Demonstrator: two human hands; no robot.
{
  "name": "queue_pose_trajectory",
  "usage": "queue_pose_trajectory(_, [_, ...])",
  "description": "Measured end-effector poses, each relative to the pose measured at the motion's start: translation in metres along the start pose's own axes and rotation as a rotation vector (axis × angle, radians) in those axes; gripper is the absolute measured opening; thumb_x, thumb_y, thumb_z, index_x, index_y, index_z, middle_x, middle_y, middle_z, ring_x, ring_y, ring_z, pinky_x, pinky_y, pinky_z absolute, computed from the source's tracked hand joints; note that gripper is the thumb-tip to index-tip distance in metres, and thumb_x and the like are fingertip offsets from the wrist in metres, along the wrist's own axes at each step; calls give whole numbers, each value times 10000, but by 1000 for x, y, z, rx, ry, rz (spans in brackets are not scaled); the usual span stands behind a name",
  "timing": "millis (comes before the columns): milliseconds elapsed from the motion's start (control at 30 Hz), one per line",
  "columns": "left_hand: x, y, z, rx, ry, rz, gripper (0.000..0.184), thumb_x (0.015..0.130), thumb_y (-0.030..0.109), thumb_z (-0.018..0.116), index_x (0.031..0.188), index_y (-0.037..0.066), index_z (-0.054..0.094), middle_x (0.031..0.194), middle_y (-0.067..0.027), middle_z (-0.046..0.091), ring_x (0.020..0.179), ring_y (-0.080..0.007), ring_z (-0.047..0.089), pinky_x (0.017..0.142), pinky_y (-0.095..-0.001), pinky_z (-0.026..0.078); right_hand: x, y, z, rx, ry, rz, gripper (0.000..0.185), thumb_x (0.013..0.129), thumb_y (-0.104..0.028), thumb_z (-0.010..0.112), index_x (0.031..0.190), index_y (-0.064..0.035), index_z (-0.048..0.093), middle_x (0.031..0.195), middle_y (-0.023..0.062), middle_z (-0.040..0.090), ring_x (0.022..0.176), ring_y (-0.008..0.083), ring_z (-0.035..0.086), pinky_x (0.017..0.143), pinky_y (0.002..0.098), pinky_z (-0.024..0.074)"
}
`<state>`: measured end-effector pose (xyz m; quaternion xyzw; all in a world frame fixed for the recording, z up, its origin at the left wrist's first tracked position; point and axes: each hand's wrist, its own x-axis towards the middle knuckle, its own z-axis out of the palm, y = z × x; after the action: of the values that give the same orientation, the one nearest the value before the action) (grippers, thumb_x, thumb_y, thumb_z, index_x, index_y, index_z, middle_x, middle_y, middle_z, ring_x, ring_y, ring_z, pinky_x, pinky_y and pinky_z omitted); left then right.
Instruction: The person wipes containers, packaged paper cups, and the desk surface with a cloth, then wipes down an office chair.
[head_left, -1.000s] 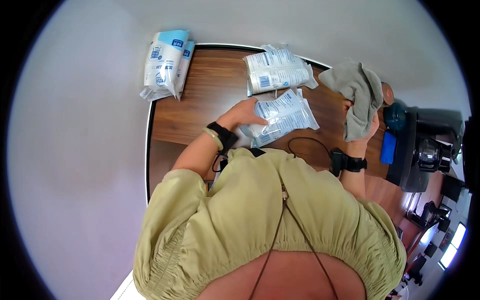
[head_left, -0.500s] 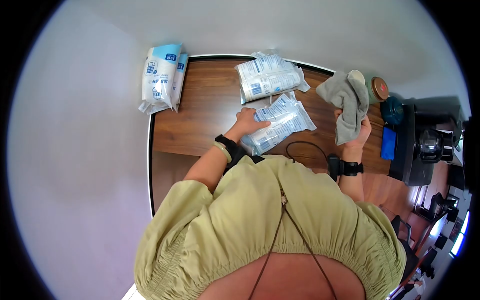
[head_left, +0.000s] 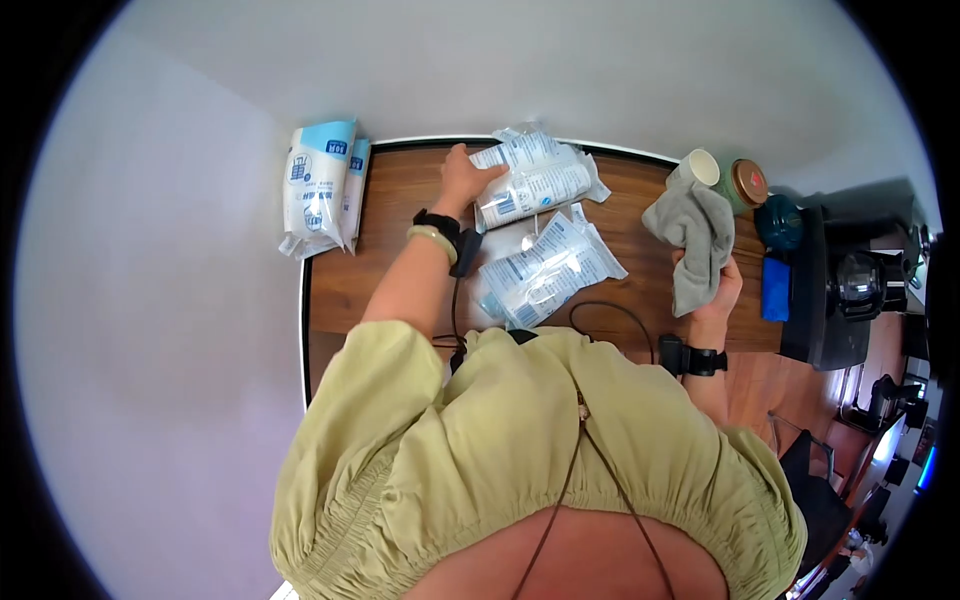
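Observation:
At the far edge of the desk, my left hand (head_left: 468, 180) is at the left end of a clear-wrapped pack of paper cups (head_left: 545, 185), thumb over its top and fingers curled at its far side. A second wrapped pack (head_left: 560, 265) lies nearer my body, untouched. My right hand (head_left: 728, 292) grips a crumpled grey cloth (head_left: 700, 225), which hides most of its fingers. The cloth's far end lies against a white paper cup (head_left: 699, 167).
Two blue-and-white packs (head_left: 318, 190) stand at the far left. On the right are a brown-lidded jar (head_left: 748, 182), a teal round container (head_left: 780, 222), a blue packet (head_left: 776, 288) and a coffee maker (head_left: 860, 285). A black cable (head_left: 615, 305) curves across the desk (head_left: 385, 240).
My left hand has left the nearer pack and reached forward to the farther one. My right hand stays in place with the grey cloth. The view has shifted slightly.

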<state>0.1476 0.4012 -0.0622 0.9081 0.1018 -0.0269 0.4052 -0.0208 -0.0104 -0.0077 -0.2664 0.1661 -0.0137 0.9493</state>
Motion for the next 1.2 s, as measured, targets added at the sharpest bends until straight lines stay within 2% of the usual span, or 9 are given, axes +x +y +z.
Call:
queue_pose_trajectory(67, [25, -14, 10, 119, -250, 40, 1057, 547, 421, 916, 1307, -135, 437, 1287, -302, 533, 1204, -383, 542, 1008, -377, 460, -12, 7, 19, -62, 65, -62, 334, 889, -143, 477, 1160, 13, 594, 1216, 179, 610, 1005, 327, 598, 846, 471, 478])
queue_pose_trajectory(167, [43, -13, 21, 348, -540, -33, 973, 513, 411, 928, 1224, -130, 543, 1270, -268, 574, 1172, -340, 574, 975, -357, 478, -17, 13, 17, -20, 29, -43, 345, 880, -147, 489, 1164, 19, 591, 1215, 178, 613, 1034, 341, 599, 868, 481, 482])
queue_pose_trajectory(200, [34, -8, 11, 25, -807, -21, 878, 509, 401, 929, 1146, -116, 617, 1207, -235, 632, 1124, -323, 608, 961, -359, 471, -18, 14, 16, -22, 37, -39, 347, 879, -148, 489, 1166, 20, 590, 1214, 177, 614, 1036, 342, 599, 873, 483, 481])
queue_pose_trajectory(333, [34, -28, 38, 39, -832, -118, 817, 495, 383, 934, 1092, -101, 656, 1127, -220, 673, 1041, -333, 650, 887, -370, 504, -19, 12, 4, -6, 58, -4, 363, 882, -157, 486, 1174, 33, 590, 1174, 191, 633, 1007, 355, 614, 859, 474, 493])
queue_pose_trajectory(567, [-2, -22, -9, -85, -499, 59, 752, 481, 372, 919, 1018, -91, 667, 1033, -233, 690, 968, -329, 667, 848, -362, 517, -15, 15, 26, -19, -36, 22, 368, 898, -175, 474, 1179, 31, 592, 1172, 193, 633, 984, 340, 616, 844, 464, 497])
queue_pose_trajectory(700, [-50, -6, -119, -190, -250, -24, 760, 520, 326, 917, 1101, -64, 622, 1058, -197, 684, 998, -274, 656, 878, -333, 503, -5, 19, 22, 19, -76, 74, 343, 882, -171, 491, 1146, 22, 597, 1122, 172, 641, 946, 329, 619, 832, 445, 503])
queue_pose_trajectory(800, [-55, -52, -210, -258, -56, -86, 803, 584, 300, 909, 1196, -88, 563, 1159, -173, 648, 1081, -246, 618, 945, -346, 474, 2, 19, 20, -43, -48, 99, 329, 883, -169, 484, 1123, 23, 603, 1089, 166, 648, 920, 329, 625, 824, 435, 507])
queue_pose_trajectory(967, [-66, -66, -352, -328, 137, -286, 642, 693, 309, 855, 1140, -83, 613, 1002, -148, 697, 880, -220, 672, 818, -342, 523, -3, 28, 55, -102, -76, 136, 325, 903, -178, 495, 1120, 41, 597, 1080, 186, 643, 910, 334, 622, 808, 425, 517])
queue_pose_trajectory(1200, [-39, -106, -343, -164, 304, -259, 644, 747, 339, 803, 1178, -94, 602, 1042, -179, 687, 915, -267, 668, 806, -359, 512, -6, 24, 65, -43, -117, 160, 322, 896, -167, 497, 1125, 32, 604, 1112, 173, 644, 940, 323, 627, 840, 441, 508])
